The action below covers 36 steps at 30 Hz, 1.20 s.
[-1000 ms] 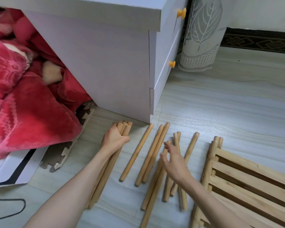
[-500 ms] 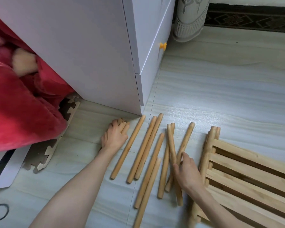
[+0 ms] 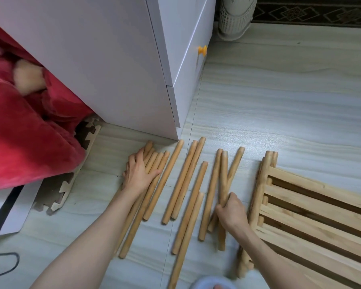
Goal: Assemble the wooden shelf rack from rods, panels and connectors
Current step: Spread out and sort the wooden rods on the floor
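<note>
Wooden rods: roughly a dozen are laid out on the pale floor (image 3: pixel 279 105), lengthwise away from the viewer, in loose groups. Leftmost bundle of rods (image 3: pixel 152 163): several pieces packed side by side near the corner of the white drawer cabinet (image 3: pixel 113 59); the left hand (image 3: pixel 139 174) is laid flat over their upper part, fingers extended and pressing down, nothing enclosed. Single rod (image 3: pixel 165 180): lies just beside that bundle, to its right. Paired rods (image 3: pixel 186 178): lie touching each other in the middle of the spread. Crossed rods (image 3: pixel 234 163): found at the right of the spread, overlapping one another. Upright-lying rod (image 3: pixel 223 174): gripped at mid-length by the right hand (image 3: pixel 232 213), fingers curled around it. Slatted wooden panels (image 3: pixel 313 215): stacked on the floor at the right edge, just beside the right hand. Other items recorded: an orange knob (image 3: pixel 202 51) on the cabinet front, a red blanket (image 3: pixel 25 142) at the left, foam puzzle mat pieces (image 3: pixel 69 184) under it, and a white lattice base (image 3: pixel 234 19) at the top.
</note>
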### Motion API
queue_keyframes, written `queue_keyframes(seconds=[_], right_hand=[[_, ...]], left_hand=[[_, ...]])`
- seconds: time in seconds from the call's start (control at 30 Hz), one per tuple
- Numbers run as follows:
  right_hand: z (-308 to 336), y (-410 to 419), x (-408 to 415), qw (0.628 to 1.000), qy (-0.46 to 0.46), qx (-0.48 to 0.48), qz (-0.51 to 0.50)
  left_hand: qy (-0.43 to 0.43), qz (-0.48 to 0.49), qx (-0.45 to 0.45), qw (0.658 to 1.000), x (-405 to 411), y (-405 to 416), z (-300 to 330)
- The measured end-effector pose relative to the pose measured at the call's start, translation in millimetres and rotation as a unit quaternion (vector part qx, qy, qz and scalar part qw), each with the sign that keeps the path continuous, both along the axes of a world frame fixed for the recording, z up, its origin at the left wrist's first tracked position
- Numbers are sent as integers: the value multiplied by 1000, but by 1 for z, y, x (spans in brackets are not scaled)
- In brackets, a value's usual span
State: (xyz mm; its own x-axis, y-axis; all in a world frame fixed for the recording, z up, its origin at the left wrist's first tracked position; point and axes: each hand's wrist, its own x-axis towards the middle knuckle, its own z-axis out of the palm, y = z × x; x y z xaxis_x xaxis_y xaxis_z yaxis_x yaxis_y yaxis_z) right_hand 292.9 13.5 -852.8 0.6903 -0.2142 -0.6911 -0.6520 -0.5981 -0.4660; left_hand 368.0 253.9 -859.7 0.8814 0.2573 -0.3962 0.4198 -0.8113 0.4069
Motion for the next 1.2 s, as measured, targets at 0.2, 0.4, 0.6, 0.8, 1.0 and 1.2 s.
queue_keyframes(seconds=[0.2,0.4,0.6,0.8,1.0,1.2], right_hand=[[-1,0,-2,999,27,29,-37],[-10,5,-12,993,79,63,-61],[-17,-3,-9,990,38,45,-126],[-14,-6,6,980,17,123,-157],[-18,1,5,963,43,186,-190],[-20,25,-3,941,53,261,-210]], left_hand=[[30,-41,51,997,-13,-5,3],[-185,-136,76,970,-42,-27,3],[-95,-120,21,988,-62,-69,-8],[68,-28,-72,995,-42,-78,-1],[149,-38,-114,982,-49,-78,-5],[149,-10,-177,973,-62,-84,-13]])
